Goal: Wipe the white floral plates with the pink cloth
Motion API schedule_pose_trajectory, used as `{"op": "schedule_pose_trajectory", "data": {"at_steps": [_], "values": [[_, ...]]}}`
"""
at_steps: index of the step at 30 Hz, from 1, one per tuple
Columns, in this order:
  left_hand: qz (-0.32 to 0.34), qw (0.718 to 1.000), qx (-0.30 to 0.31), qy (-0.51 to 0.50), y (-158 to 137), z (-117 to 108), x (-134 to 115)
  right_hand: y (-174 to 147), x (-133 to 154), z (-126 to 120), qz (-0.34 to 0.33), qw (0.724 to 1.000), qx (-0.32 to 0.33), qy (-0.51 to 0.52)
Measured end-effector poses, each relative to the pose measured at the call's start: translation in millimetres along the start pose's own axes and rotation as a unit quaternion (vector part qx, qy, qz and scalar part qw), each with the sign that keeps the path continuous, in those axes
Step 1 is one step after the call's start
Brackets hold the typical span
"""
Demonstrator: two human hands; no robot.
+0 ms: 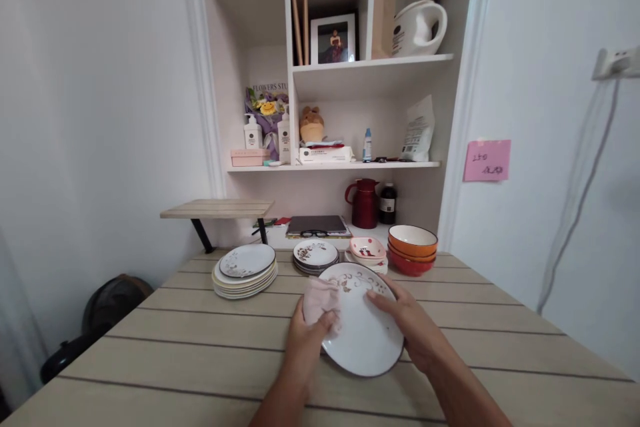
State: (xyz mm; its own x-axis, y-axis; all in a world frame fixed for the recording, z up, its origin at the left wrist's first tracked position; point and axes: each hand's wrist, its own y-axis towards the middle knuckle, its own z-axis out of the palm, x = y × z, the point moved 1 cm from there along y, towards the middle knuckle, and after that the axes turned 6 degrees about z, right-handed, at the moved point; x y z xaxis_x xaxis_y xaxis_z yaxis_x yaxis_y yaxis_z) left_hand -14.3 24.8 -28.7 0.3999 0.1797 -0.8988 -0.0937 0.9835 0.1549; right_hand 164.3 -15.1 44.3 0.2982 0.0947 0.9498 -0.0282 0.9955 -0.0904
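Observation:
A white plate [365, 333] with a dark rim and a brown floral pattern is tilted up above the table's near part. My right hand [407, 320] grips its right edge, thumb on the face and fingers behind. A pale pink cloth [320, 300] is bunched in my left hand [307, 333], which presses it against the plate's left edge. Behind the plate stand a short stack of small floral plates [316, 253] and a stack of small pink-and-white dishes [369, 249]. To the left is a taller stack of plates [246, 265], a floral one on top.
Orange and red bowls [412, 243] are stacked at the table's back right. A raised wooden shelf [217, 208] on black legs stands at the back left. Behind lie a closed laptop [317, 225], glasses [314, 233] and a red jug [365, 204]. Wall shelves [373, 67] rise above.

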Motion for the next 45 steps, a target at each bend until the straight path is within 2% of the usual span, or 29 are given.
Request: {"op": "schedule_pose_trajectory", "data": {"at_steps": [5,8,10,13,16,19,21,23,26,30,33,37,42,45], "values": [[-0.016,0.993,-0.062,-0.103,2.7,-3.2,-0.7,8.0,-25.6,30.9,-0.054,0.986,0.082,0.136],[-0.009,0.984,-0.084,-0.157,5.2,-7.1,-5.6,14.1,-47.6,53.9,-0.070,0.981,0.113,0.144],[-0.005,0.982,-0.091,-0.167,6.0,-9.3,-8.0,19.0,-60.7,65.1,-0.112,0.980,0.100,0.127],[-0.001,0.982,-0.082,-0.170,4.1,-9.1,-9.1,28.5,-75.5,69.9,-0.149,0.984,0.007,0.101],[-0.013,0.988,-0.047,-0.147,-1.0,-4.3,-8.0,37.0,-79.5,59.9,-0.139,0.981,-0.077,0.111],[-0.027,0.995,-0.019,-0.095,-5.2,1.7,-6.4,39.4,-68.3,39.9,-0.130,0.979,-0.107,0.111],[-0.020,0.998,-0.010,-0.065,-6.1,4.3,-6.1,37.0,-54.3,24.8,-0.139,0.981,-0.128,0.055],[-0.008,0.999,-0.010,-0.039,-6.0,5.0,-6.4,32.6,-38.6,11.9,-0.174,0.978,-0.115,-0.025],[-0.009,1.000,-0.014,0.001,-6.5,3.4,-7.4,25.3,-20.7,-1.2,-0.192,0.966,-0.092,-0.150],[-0.027,0.999,0.004,0.026,-9.7,2.3,-8.4,17.9,-9.0,-10.8,-0.180,0.942,-0.055,-0.277],[-0.045,0.998,0.023,0.033,-11.3,3.9,-7.5,13.5,-3.2,-17.6,-0.161,0.926,-0.061,-0.336],[-0.062,0.997,0.043,0.013,-14.9,7.5,-8.6,7.8,6.0,-25.6,-0.150,0.927,-0.035,-0.342],[-0.077,0.994,0.080,-0.025,-22.4,9.4,-13.9,4.5,11.0,-32.8,-0.127,0.951,-0.001,-0.282],[-0.081,0.994,0.073,-0.018,-20.4,7.6,-11.4,6.7,7.7,-29.8,-0.116,0.961,-0.005,-0.250]]}}
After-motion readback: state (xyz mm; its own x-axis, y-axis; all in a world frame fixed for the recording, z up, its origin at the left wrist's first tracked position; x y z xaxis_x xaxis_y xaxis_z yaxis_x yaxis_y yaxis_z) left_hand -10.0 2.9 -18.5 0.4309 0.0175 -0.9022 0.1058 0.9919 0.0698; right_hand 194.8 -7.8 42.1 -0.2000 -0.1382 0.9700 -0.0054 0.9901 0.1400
